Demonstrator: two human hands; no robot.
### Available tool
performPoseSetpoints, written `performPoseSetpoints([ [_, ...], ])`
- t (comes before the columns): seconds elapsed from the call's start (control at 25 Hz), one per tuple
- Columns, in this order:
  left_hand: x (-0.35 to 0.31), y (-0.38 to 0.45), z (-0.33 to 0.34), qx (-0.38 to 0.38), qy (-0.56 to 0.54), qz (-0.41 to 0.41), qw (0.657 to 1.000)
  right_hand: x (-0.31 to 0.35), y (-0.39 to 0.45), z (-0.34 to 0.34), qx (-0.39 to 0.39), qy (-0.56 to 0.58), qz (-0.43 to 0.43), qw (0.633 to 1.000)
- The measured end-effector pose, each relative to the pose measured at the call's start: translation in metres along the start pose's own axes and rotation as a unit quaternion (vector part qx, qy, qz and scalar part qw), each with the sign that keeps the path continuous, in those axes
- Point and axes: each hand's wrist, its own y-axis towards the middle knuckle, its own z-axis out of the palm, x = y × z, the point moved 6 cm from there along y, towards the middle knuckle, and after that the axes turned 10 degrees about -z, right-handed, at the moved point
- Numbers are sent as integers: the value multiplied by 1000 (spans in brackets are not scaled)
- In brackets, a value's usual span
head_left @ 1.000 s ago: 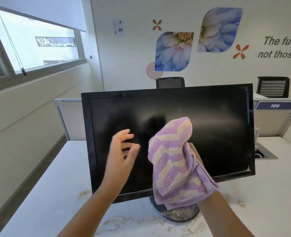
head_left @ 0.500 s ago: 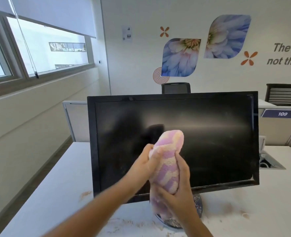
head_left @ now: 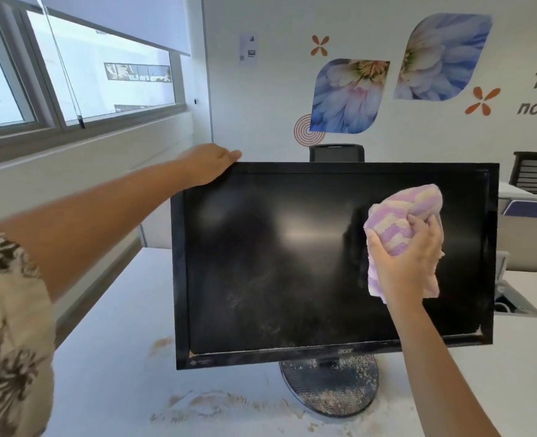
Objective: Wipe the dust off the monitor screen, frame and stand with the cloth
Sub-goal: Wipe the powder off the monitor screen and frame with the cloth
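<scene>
Patterned sleeve (head_left: pixel 8 326) at 9 o'clock edge of view, left arm reaching up to 11 o'clock. Left hand (head_left: pixel 209 165) rests on top-left corner of the monitor (head_left: pixel 292 263), palm over the frame edge, thumb along the top front; fingers go behind the panel so cannot tell how tightly they curl, reads as gripping the corner. Monitor is black, screen dark, centre of view, standing on a white desk (head_left: pixel 119 357). Dust smears on lower screen around 6 o'clock, frame bottom edge speckled. Round stand base (head_left: pixel 330 386) at 6 o'clock under the monitor, heavily dusted, brownish dust spilled on the desk in front of it. Cloth (head_left: pixel 396 222), purple and cream striped towel, bunched, pressed on the right half of the screen at about 3 o'clock. Right hand (head_left: pixel 409 257) grips the cloth from below and behind, fingers curled into the folds; cloth bulges above the hand at 12 o'clock from it, a flap hangs below at the wrist. Black chair (head_left: pixel 336 152) behind the monitor top, wall with flower decals (head_left: pixel 349 96) at 1 o'clock.
</scene>
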Motion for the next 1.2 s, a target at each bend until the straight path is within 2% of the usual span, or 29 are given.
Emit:
performPoseSetpoints([
  [0.16,-6,2,-1,-35,4,74,997,25,-20,21,-6,-5,-27,1000],
  [0.28,-3,2,5,-59,-4,55,997,80,-39,54,80,-92,-52,991],
  [0.4,-2,-1,4,-105,33,48,993,146,-79,81,125,-92,-173,973],
  [0.52,-4,-5,3,-120,61,55,989,183,-129,97,167,-91,-284,940],
  [0.68,-8,-9,6,-112,111,53,986,187,-196,104,233,-40,-362,902],
  [0.88,-13,-12,5,-113,125,44,985,132,-227,84,233,-53,-454,858],
  [1.0,-14,-15,5,-121,129,47,983,86,-186,64,183,-75,-401,894],
  [1.12,-11,-14,6,-112,120,32,986,29,-128,34,138,-63,-261,953],
  [1.2,-11,-15,5,-115,116,32,986,-16,-99,13,118,-87,-193,970],
])
